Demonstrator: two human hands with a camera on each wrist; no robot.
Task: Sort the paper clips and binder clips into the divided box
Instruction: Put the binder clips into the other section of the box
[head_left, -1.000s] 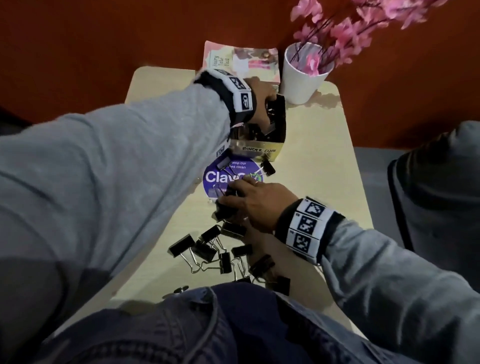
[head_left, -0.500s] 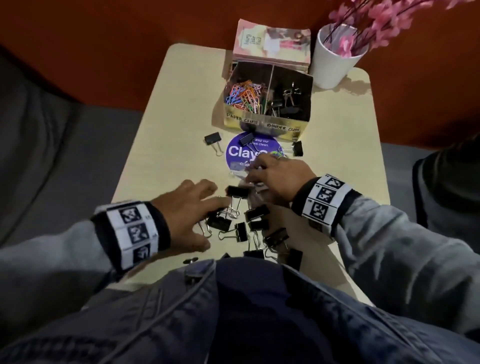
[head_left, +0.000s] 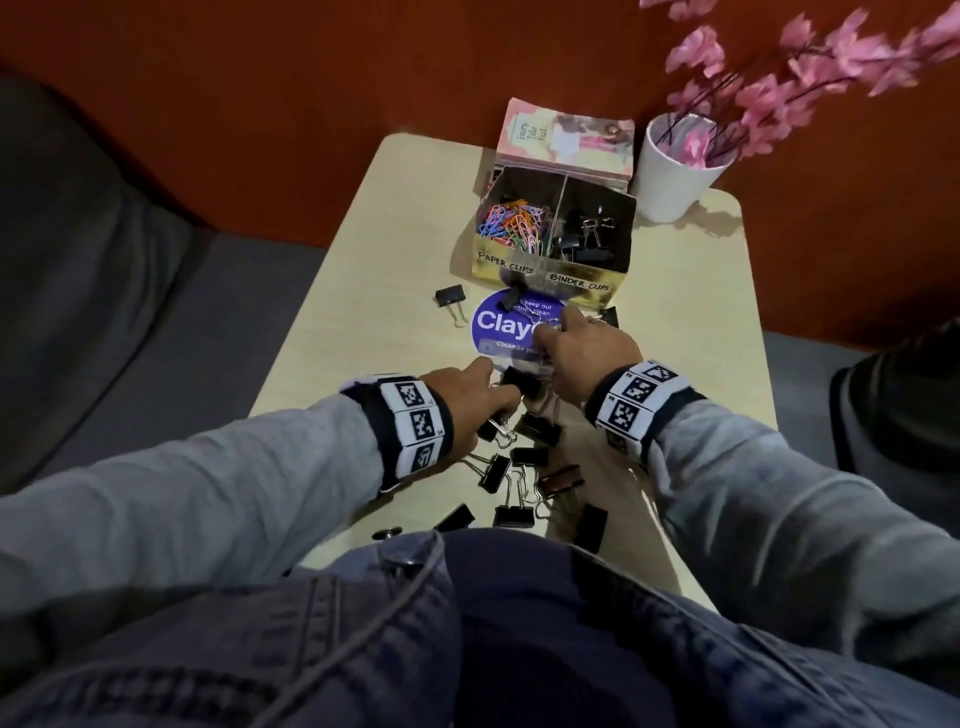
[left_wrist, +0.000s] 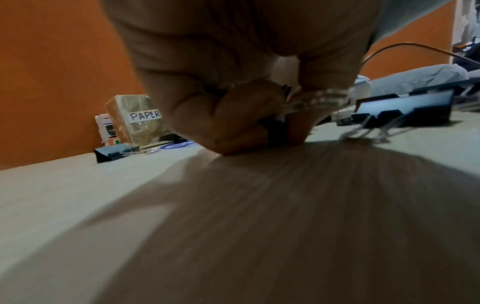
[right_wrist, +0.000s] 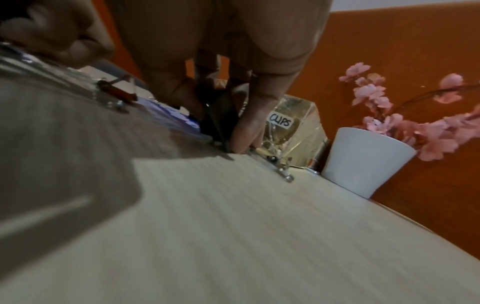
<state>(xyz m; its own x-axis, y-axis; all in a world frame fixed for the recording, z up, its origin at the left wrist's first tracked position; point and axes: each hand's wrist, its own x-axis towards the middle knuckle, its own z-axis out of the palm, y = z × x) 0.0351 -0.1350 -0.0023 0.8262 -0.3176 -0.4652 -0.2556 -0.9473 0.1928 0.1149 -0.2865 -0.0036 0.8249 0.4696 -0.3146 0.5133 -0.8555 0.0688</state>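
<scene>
Lone binder clip (head_left: 448, 298) toward the table's (head_left: 363, 291) left edge, black body pointing at the far edge, wire handles trailing toward the near edge. Left hand (head_left: 470, 397) down mid-table, fingers curled and pinching a black binder clip (left_wrist: 275, 131) against the table top; wire handles stick out to its right in the left wrist view. Loose pile of binder clips (head_left: 524, 478) by the near edge, long axes every which way, handles mixed. Round purple sticker (head_left: 498, 325) flat mid-table, one clip (head_left: 511, 299) lying on its far rim. Right hand (head_left: 582, 353) over the sticker's right side, fingertips (right_wrist: 244, 142) pressed down around a dark clip (right_wrist: 221, 121); looks clamped on it, blurred.

Divided box (head_left: 550, 275) toward the far edge, long axis running left-right. Left compartment, labelled PAPER CLIPS, holds coloured paper clips (head_left: 511, 223). Right compartment, labelled BINDER CLIPS, holds black binder clips (head_left: 587, 239). Book (head_left: 566, 140) behind the box at the far edge. White pot (head_left: 675, 166) with pink flowers (head_left: 779, 88) at the far right corner.
</scene>
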